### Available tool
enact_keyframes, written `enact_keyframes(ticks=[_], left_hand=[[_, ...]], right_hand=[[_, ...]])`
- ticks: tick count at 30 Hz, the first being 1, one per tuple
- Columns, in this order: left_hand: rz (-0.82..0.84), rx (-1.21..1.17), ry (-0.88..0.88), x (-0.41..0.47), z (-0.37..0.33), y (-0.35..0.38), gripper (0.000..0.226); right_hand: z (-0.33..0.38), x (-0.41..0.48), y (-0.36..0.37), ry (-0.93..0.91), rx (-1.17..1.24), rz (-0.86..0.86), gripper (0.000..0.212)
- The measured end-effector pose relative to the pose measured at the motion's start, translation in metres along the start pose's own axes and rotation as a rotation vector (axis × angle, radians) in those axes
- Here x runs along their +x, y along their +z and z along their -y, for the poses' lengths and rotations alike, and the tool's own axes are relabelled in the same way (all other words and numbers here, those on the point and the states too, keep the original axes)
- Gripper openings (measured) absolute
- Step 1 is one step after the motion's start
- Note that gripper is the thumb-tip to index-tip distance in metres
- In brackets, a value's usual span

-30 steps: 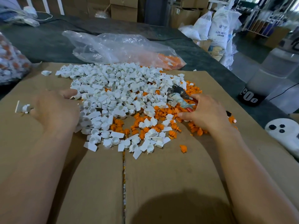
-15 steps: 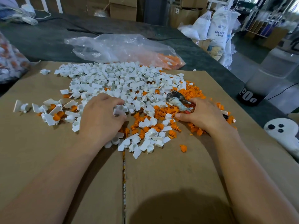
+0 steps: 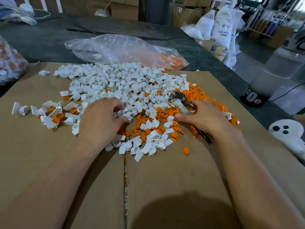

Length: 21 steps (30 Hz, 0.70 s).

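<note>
- While the left hand (image 3: 102, 119) pinched a white plastic cap (image 3: 120, 112) between thumb and fingers,
- the right hand (image 3: 203, 116) gripped pliers (image 3: 179, 98), head jutting beyond its fingers.

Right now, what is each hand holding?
Left hand: closed, pinching a small white cap.
Right hand: closed around a metal tool.

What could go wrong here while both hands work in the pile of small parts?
1. The left hand only pinches a white cap; it might slip back into the pile.
2. The right hand grips a metal tool among the parts; reaching fingers could get nicked.
3. Small orange plugs may drop into the cardboard seam.
</note>
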State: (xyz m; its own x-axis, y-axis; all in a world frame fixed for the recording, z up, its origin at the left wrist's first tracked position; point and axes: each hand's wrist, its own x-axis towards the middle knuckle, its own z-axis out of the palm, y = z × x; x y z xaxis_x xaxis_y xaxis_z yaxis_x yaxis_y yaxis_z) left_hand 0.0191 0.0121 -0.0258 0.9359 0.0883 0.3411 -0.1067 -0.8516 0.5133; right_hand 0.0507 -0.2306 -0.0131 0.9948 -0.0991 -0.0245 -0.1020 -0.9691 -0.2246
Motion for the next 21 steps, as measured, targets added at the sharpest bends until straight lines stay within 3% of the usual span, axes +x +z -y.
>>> enact_keyframes(ticks=[2,5,8,11,16,21], left_hand=[[-0.069,-0.074,-0.005,0.0,0.0,-0.001,0.009],[-0.149,-0.336,-0.045,-0.002,-0.005,-0.004,0.007],[-0.124,-0.561,-0.07,-0.004,-0.011,-0.007,0.026],[-0.07,-0.64,-0.11,-0.005,-0.014,-0.007,0.029],[0.088,-0.765,-0.135,-0.007,-0.018,-0.009,0.033],[0.134,-0.81,-0.19,-0.008,-0.021,-0.01,0.026]], right_hand=[[0.001,-0.002,-0.002,-0.022,0.035,-0.091,0.074],[0.01,-0.01,-0.009,-0.212,0.19,-0.261,0.031],[0.027,-0.023,-0.009,-0.438,0.277,-0.058,0.006],[0.037,-0.029,-0.001,-0.528,0.193,0.091,0.015],[0.042,-0.031,-0.001,-0.494,0.083,0.084,0.025],[0.042,-0.031,0.001,-0.473,0.036,0.106,0.027]])
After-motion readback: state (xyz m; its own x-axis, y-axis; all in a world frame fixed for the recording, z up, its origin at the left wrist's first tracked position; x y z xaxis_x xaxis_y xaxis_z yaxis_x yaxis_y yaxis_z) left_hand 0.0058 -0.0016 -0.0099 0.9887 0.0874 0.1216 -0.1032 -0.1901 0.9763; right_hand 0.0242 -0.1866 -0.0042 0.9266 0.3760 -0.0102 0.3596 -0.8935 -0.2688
